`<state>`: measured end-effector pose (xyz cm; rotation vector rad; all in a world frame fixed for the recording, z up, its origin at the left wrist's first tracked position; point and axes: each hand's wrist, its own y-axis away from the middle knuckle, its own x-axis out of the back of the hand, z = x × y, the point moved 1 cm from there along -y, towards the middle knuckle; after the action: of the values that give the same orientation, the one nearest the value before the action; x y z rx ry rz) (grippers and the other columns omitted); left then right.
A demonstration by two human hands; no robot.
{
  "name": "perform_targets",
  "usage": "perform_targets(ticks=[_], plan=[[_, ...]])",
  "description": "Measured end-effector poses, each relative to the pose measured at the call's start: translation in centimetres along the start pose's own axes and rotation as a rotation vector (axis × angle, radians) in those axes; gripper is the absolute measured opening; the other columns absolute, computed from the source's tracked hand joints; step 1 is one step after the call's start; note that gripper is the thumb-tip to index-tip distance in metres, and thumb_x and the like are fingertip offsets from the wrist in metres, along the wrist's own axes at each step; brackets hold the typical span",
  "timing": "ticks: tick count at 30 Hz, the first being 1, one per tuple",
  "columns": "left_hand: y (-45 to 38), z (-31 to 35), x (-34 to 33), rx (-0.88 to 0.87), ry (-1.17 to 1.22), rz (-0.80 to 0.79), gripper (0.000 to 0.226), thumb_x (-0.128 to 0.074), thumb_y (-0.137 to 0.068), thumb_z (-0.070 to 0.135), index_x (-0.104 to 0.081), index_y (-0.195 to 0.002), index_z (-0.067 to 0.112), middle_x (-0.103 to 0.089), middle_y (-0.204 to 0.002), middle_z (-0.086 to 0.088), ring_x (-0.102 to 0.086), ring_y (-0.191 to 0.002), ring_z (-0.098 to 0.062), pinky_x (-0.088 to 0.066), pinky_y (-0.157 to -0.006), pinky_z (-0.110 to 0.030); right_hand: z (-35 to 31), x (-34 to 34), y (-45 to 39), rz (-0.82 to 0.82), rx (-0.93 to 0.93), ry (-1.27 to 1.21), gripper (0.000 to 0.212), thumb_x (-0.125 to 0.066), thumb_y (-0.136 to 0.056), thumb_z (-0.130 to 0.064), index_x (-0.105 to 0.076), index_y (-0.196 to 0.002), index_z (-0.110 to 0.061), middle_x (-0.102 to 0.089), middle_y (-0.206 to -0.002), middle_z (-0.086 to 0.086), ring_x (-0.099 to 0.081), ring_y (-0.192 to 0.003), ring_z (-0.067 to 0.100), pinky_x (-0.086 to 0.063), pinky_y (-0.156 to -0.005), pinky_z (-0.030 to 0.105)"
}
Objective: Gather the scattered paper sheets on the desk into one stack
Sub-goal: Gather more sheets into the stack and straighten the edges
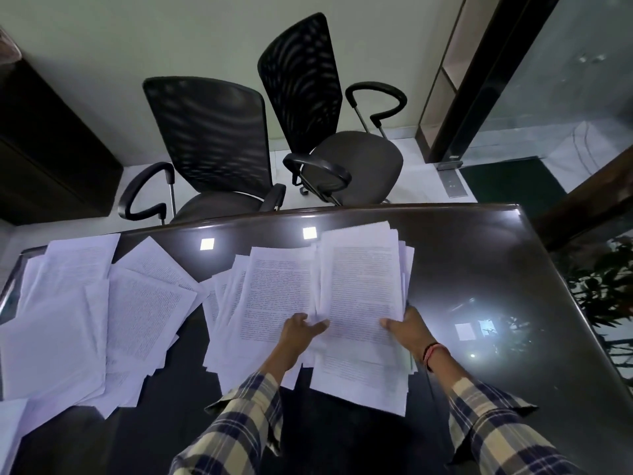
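White printed paper sheets lie across a dark glossy desk point(479, 269). A bundle of sheets point(363, 286) is lifted at the centre right, and both hands hold it. My left hand point(303, 332) grips its left lower edge, thumb on top. My right hand point(407, 329) grips its right lower edge, thumb on the page. Under and beside the bundle lies a fanned pile of sheets point(267, 296). More loose sheets point(85, 320) cover the desk's left part, overlapping each other.
Two black mesh office chairs point(212, 138) point(308, 84) stand behind the desk's far edge. A dark cabinet point(44, 149) is at the left. A glass door point(548, 80) and a plant point(603, 279) are at the right. The desk's right side shows bare glossy surface.
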<state>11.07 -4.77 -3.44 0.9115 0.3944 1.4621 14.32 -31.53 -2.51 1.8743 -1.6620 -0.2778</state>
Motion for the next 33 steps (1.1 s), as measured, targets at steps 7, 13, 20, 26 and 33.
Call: perform_targets(ticks=[7,13,20,26,33], plan=[[3.4,1.5,0.6,0.006,0.107,-0.150,0.115,-0.070,-0.070,0.084,-0.033,-0.158,0.021,-0.036,-0.162,0.000,-0.041,-0.144,-0.030,-0.037,-0.109,-0.052,-4.5,5.5,3.2,0.101,0.167,-0.029,0.028,-0.076,-0.089,-0.010,-0.072,-0.117,-0.009,-0.076,-0.111,0.005,-0.073,-0.100,0.021,-0.057,-0.083,0.028],[7.5,5.6,1.5,-0.337,0.467,-0.263,0.049,-0.080,-0.089,0.016,-0.061,-0.134,0.010,-0.074,-0.126,-0.006,-0.067,-0.122,-0.028,-0.058,-0.095,-0.039,-6.7,6.6,6.0,0.031,0.301,-0.099,0.038,-0.079,-0.089,-0.014,-0.069,-0.125,-0.015,-0.075,-0.119,0.004,-0.070,-0.111,0.022,-0.057,-0.095,0.037],[10.1,7.6,4.5,-0.518,0.501,-0.091,0.074,-0.099,-0.064,0.018,-0.064,-0.129,0.010,-0.071,-0.121,-0.013,-0.067,-0.117,-0.032,-0.060,-0.093,-0.051,-8.3,3.0,8.7,0.009,0.413,-0.136,0.035,-0.085,-0.081,-0.009,-0.072,-0.112,-0.011,-0.074,-0.108,0.012,-0.070,-0.104,0.027,-0.061,-0.080,0.031],[12.5,3.5,4.1,-0.501,0.498,0.008,0.056,-0.094,-0.074,0.018,-0.067,-0.123,0.013,-0.074,-0.115,-0.008,-0.070,-0.107,-0.024,-0.063,-0.082,-0.040,-5.8,0.4,10.8,0.034,0.406,-0.249,0.033,-0.086,-0.079,-0.007,-0.075,-0.110,-0.010,-0.076,-0.107,0.015,-0.071,-0.106,0.035,-0.061,-0.089,0.047],[14.5,0.2,2.2,-0.444,0.418,0.039,0.030,-0.093,-0.074,0.011,-0.078,-0.099,0.007,-0.079,-0.097,-0.010,-0.077,-0.092,-0.028,-0.064,-0.080,-0.047,-3.3,-0.9,13.6,0.010,0.356,-0.378,0.057,-0.092,-0.071,-0.007,-0.068,-0.123,-0.012,-0.075,-0.114,0.012,-0.072,-0.108,0.031,-0.059,-0.091,0.050]])
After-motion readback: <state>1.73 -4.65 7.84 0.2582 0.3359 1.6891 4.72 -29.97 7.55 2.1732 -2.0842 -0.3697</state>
